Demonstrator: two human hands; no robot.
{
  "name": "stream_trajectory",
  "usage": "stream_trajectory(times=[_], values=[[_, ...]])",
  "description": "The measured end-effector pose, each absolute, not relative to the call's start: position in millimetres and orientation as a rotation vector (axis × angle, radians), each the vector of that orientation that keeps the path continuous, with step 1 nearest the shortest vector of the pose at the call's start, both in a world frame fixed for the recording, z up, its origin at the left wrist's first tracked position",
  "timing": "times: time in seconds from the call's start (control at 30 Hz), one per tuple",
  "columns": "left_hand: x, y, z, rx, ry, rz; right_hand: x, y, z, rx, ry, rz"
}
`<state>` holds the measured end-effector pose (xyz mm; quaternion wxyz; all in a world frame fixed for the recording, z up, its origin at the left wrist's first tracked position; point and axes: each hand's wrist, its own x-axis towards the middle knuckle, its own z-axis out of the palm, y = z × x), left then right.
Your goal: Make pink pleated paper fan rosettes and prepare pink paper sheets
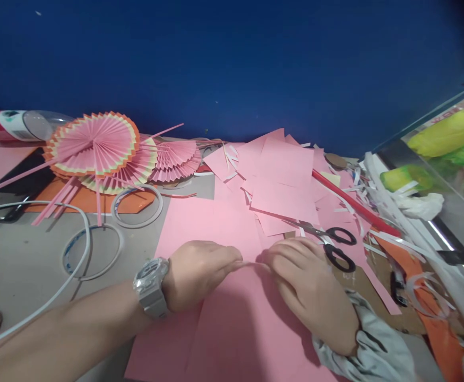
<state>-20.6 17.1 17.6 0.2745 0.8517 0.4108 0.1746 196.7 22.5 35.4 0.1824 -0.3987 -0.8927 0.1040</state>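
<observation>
My left hand (200, 273), with a grey watch (151, 286) on its wrist, is closed in a pinch on a narrow folded strip of pink paper (254, 264). The other end of this strip sits in the closed fingers of my right hand (309, 289), a short gap away. Whether the strip is part of a larger sheet I cannot tell. Large pink sheets (232, 334) lie under both hands. Just beyond my right hand, scissors (329, 241) with black handles rest on pink paper, their blades pointing left.
Pleated pink paper fans (92, 143) with orange and yellow edges lie at the back left, near a plastic bottle (17, 125). Two tape rolls (114, 260) and a white cable (84, 228) are at left. Cut pink pieces (282, 180) and a red strip (355, 204) lie at right.
</observation>
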Motion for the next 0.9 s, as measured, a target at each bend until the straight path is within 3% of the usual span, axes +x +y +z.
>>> stream_trajectory(times=[0.23, 0.57, 0.9], values=[[-25.7, 23.8, 21.0, 1.867, 1.309, 0.688, 233.4, 47.0, 33.1, -1.370, -2.403, 0.184], [-24.2, 24.7, 18.8, 1.811, 1.403, 0.779, 253.2, 57.3, 35.4, -1.620, -2.143, -0.243], [-21.8, 20.4, 18.2, 2.126, 1.252, 0.905, 209.5, 39.9, 24.3, -1.159, -2.487, -0.114]])
